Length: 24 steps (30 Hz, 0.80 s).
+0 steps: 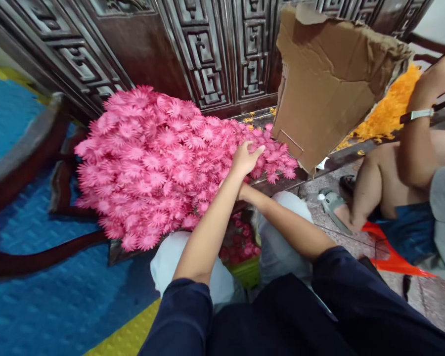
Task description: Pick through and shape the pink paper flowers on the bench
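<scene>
A large heap of pink flowers (148, 163) lies on the dark wooden bench and thins out toward the right. My left hand (247, 157) is over the thinner right part of the heap, its thumb and fingers apart with nothing visible between them. Crossing beneath my left forearm, my right hand (241, 190) sits at the front edge of the flowers; its fingers are hidden behind that forearm. Below my hands, between my knees, a green container (248, 272) holds more pink flowers.
A torn cardboard sheet (319, 89) stands upright right of the pink heap. Beyond it lie orange flowers (385, 111), beside a seated person (415, 168). A curved wooden armrest (40, 148) is at the left, and a carved wooden back panel (207, 54) rises behind.
</scene>
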Available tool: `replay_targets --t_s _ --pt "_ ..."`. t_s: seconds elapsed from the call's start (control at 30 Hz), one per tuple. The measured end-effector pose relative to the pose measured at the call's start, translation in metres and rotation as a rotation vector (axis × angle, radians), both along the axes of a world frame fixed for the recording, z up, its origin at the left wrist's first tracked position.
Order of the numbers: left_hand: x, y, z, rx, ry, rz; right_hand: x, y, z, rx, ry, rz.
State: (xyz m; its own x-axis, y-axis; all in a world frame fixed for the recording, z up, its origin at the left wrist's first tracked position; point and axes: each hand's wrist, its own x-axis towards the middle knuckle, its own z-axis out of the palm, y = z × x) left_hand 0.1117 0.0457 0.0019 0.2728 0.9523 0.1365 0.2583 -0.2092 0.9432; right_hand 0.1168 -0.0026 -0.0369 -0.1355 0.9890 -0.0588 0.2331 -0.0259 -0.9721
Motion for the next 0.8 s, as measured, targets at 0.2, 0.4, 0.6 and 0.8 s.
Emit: replay_targets --t_s 0.2,0.4,0.6,0.8 --pt "-0.066 -0.033 0.018 0.236 -0.083 0.279 0.043 0.005 0.027 -0.147 0.245 -0.227" --pt "-0.104 -0.06 0.003 0.151 -0.099 0.324 0.041 0.003 0.042 -0.239 0.55 -0.247" --pt "-0.106 -0.056 -0.004 0.055 -0.405 0.502 0.013 0.006 0.046 -0.205 0.613 -0.115" --pt "-0.118 -0.053 0.0 0.081 -0.503 0.64 -0.007 0.007 0.043 -0.212 0.584 -0.024"
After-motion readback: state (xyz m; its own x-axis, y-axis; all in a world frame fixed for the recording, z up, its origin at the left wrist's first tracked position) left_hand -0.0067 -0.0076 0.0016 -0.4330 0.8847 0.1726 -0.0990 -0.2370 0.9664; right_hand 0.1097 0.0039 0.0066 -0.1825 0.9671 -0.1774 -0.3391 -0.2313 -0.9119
